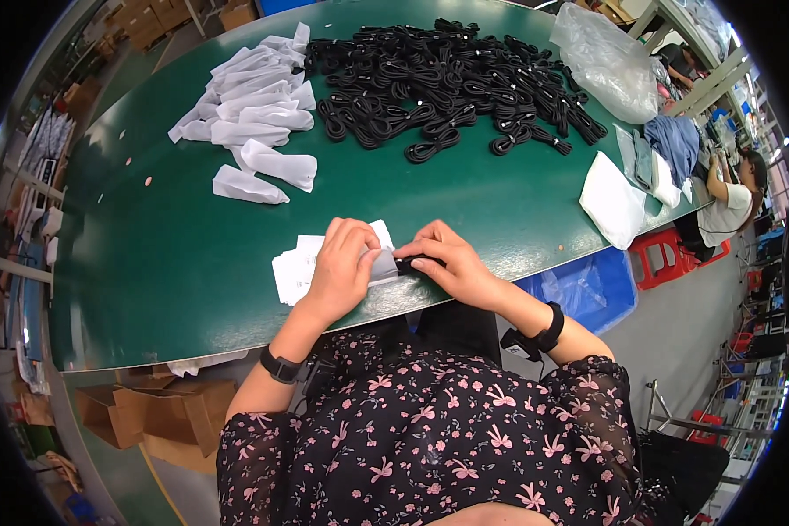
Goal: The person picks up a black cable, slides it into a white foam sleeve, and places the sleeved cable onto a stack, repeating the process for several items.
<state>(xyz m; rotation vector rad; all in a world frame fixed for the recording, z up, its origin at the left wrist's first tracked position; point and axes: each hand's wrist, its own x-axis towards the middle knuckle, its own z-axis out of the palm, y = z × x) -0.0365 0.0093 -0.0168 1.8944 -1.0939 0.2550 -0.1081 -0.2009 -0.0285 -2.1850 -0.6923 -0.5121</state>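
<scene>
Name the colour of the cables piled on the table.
The cables are black, showing best in the head view.

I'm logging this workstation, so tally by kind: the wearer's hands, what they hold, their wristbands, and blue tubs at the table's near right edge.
Hands, left hand and right hand: 2
Held white sleeve: 1
Held black cable bundle: 1
Black wristbands: 2
Blue plastic tub: 1
Total: 7

Brt light, some glare on green tabletop (175,263), fisheye dist. w/ dk corners
</scene>
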